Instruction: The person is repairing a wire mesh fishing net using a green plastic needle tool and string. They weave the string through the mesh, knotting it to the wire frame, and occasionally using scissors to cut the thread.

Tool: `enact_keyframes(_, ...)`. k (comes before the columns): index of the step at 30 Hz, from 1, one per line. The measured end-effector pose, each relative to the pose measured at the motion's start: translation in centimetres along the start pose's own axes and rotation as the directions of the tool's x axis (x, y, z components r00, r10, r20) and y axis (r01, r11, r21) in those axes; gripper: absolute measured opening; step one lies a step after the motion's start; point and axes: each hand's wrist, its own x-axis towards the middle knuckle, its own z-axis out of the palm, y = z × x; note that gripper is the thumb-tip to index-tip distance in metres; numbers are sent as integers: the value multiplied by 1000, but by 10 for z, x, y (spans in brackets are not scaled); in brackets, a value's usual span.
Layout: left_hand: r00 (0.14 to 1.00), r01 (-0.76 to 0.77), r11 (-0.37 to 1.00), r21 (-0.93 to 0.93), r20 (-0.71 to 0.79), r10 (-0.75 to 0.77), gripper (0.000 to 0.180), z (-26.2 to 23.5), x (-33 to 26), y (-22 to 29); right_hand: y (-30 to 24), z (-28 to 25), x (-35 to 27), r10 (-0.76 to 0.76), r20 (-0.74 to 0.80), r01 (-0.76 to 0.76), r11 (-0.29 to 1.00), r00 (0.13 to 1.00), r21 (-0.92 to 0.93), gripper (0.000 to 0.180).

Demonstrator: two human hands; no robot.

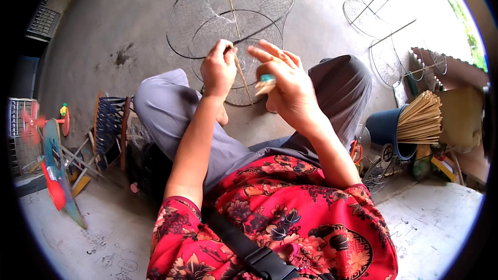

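Note:
Between my knees stands a round net trap (pixel 259 0) with dark wire hoops and fine mesh. A thin bamboo stick (pixel 231 2) runs lengthwise across it. My left hand (pixel 218 72) is closed, thumb and fingertips pinching the stick where it meets a dark hoop. Just to its right is my right hand (pixel 288 83), its upper fingers stretched and slightly blurred. A short pale wooden piece with a teal part (pixel 267 78) is tucked against its palm and lower fingers; its exact kind is unclear.
On the right, a dark blue bucket (pixel 384 127) holds a bundle of bamboo sticks (pixel 421 119). More wire-hooped nets (pixel 386 62) stand beyond it. Folding chairs (pixel 111 129) and a blue-and-red ride-on toy (pixel 54 171) are at the left. Grey concrete floor (pixel 129 15) lies ahead.

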Motion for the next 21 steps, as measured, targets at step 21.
enact_keyframes(21,971,120,970,-213,227,-70,7,-22,-7,15,50,45,-76,441,313,-476,878,841,44,23)
